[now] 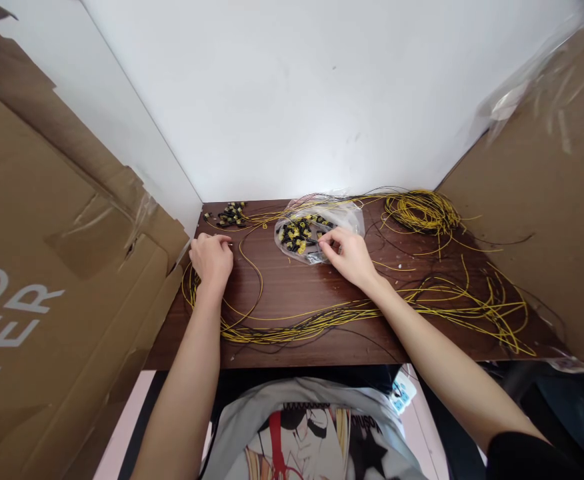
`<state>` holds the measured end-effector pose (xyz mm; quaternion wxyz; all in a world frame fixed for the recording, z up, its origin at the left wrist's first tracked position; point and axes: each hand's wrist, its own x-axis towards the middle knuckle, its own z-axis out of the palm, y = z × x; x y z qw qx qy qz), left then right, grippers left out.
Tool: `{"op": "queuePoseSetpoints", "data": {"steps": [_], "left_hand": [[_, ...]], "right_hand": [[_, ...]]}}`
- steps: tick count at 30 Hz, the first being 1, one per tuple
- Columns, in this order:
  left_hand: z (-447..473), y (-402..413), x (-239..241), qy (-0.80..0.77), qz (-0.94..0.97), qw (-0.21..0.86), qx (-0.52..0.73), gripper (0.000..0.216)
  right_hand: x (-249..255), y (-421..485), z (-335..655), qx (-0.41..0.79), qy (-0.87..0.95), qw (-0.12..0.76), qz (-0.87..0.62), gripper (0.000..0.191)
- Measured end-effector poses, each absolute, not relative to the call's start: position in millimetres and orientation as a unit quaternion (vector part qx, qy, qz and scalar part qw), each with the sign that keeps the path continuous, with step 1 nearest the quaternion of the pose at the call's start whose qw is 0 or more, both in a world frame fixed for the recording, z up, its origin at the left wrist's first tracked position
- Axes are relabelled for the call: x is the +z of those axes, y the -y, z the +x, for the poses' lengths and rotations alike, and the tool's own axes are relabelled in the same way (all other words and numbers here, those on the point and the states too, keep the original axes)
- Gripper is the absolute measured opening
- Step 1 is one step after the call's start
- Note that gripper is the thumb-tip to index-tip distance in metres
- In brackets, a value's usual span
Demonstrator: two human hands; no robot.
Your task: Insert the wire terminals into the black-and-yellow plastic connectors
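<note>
My left hand (211,259) rests on the dark wooden table (297,283) at its left side, fingers curled and pinching the end of a thin yellow wire (252,267). My right hand (348,253) reaches into a clear plastic bag (317,230) of small black and yellow connectors (297,235), its fingertips pinched among them. What they hold is too small to make out. A long bundle of yellow and black wires (322,320) runs along the table's near side under both forearms.
A small pile of black and yellow connectors (231,213) lies at the back left. A coil of yellow wire (422,210) sits at the back right. Cardboard panels stand at left (47,267) and right (537,220); a white wall is behind.
</note>
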<state>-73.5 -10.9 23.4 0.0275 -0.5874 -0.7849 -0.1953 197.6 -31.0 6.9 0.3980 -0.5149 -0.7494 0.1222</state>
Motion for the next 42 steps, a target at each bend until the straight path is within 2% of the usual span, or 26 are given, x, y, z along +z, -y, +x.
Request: {"op": "queuePoseSetpoints", "data": {"steps": [14, 22, 28, 34, 42], "left_hand": [[-84, 3, 15, 0.767, -0.591, 0.028, -0.249, 0.028], [-74, 6, 20, 0.759, -0.586, -0.014, -0.281, 0.03], [-77, 4, 16, 0.75, -0.582, 0.011, -0.314, 0.028], [-54, 13, 22, 0.567, -0.706, 0.068, -0.418, 0.029], [-13, 28, 14, 0.322, -0.888, -0.019, -0.326, 0.026]], "right_hand": [[7, 32, 197, 0.131, 0.76, 0.393, -0.5, 0.011], [6, 32, 196, 0.134, 0.76, 0.391, -0.501, 0.012], [5, 33, 196, 0.131, 0.761, 0.392, -0.5, 0.01], [7, 34, 195, 0.147, 0.784, 0.371, -0.475, 0.01], [6, 37, 189, 0.144, 0.82, 0.347, -0.431, 0.011]]}}
